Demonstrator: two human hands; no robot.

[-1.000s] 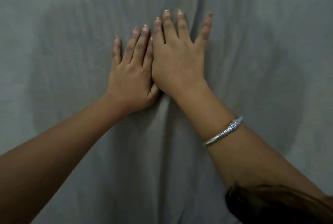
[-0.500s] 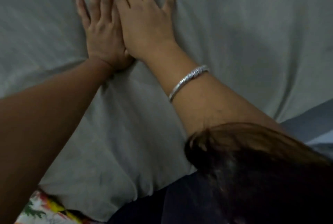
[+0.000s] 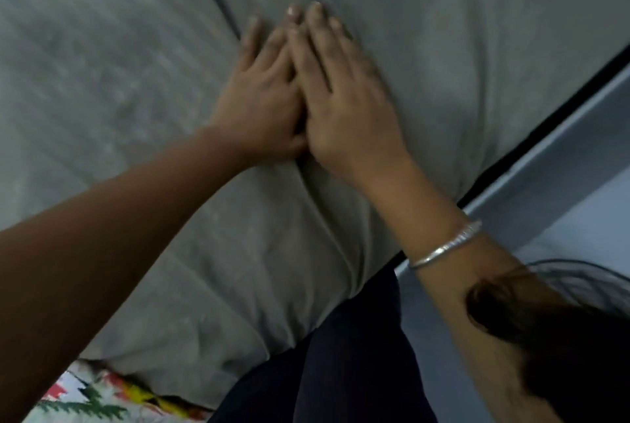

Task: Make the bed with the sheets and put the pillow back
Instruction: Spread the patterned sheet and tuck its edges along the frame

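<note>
Grey sheet (image 3: 119, 65) fills upper + left of frame and runs down to lower centre; its edge drops off along a diagonal at right. One long crease goes from top centre down to the hands, w/ softer folds below the wrists.

L hand (image 3: 262, 109) at centre, palm down on sheet, fingers straight, slightly spread, gripping nothing. R hand (image 3: 344, 102) just right of it, also flat on sheet, fingers straight + close together, touching L hand's fingers along the inner side. No pinch either side. Thumbs tucked between the hands, hard to see.

Silver bangle (image 3: 443, 247) on R wrist, lower right of centre. Dark clothing (image 3: 341, 371) bottom centre, against sheet edge. Patterned cloth (image 3: 102, 398), red/yellow/green on white, in lower left corner below the sheet. Dark hair (image 3: 562, 337) lower right, over R forearm. Pale surface (image 3: 562, 167) along right side, past a dark strip. Frame somewhat blurred.
</note>
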